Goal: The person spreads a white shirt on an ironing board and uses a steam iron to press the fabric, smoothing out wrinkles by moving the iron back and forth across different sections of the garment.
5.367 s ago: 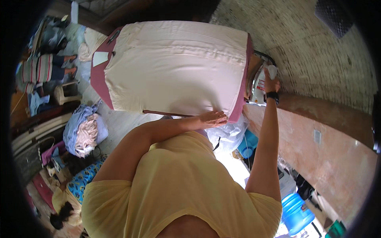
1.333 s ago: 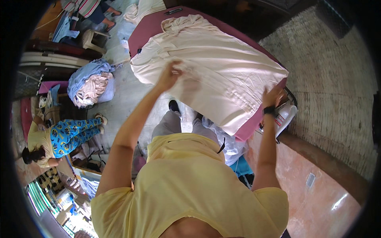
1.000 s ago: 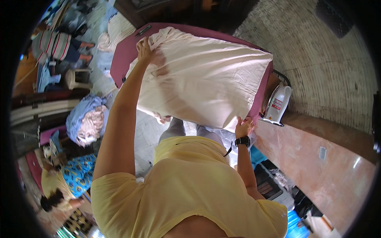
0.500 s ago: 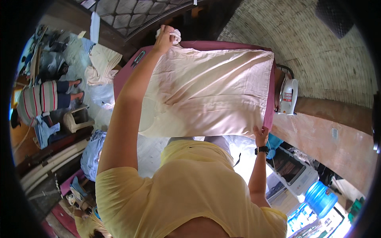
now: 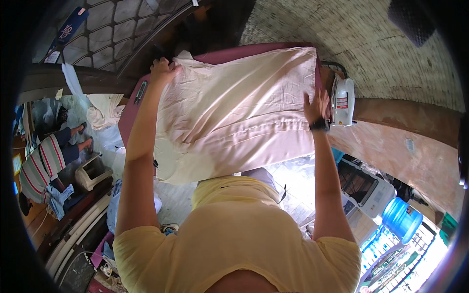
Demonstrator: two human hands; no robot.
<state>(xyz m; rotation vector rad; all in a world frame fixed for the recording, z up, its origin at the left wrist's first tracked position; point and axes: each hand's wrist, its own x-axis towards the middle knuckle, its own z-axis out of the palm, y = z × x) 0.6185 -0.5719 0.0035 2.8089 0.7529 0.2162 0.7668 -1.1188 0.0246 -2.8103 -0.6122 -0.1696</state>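
Note:
A cream cloth [image 5: 234, 102], looking like a garment, lies wrinkled over a maroon-covered ironing board [image 5: 234, 52]; its near edge hangs toward my body. At the cloth's far left corner is my left hand [image 5: 163, 73], fingers apart, touching the bunched fabric. My right hand [image 5: 318, 105], slightly blurred, is open with its thumb spread, over the board's right end by the cloth's edge. A dark watch is on that wrist. Just right of this hand stands a white iron [image 5: 343, 102].
A small dark green object [image 5: 140, 92] rests on the board's left end. Dark metal latticework [image 5: 117, 29] rises at far left. Another person in a striped shirt [image 5: 44, 168] is at left. A blue water jug [image 5: 401, 219] and a white appliance [image 5: 366, 188] are at lower right.
My left hand has moved left and nearer, and the wadded cloth it held is now loosened on the board. My right hand has let go of the near right corner and moved farther away, toward the iron.

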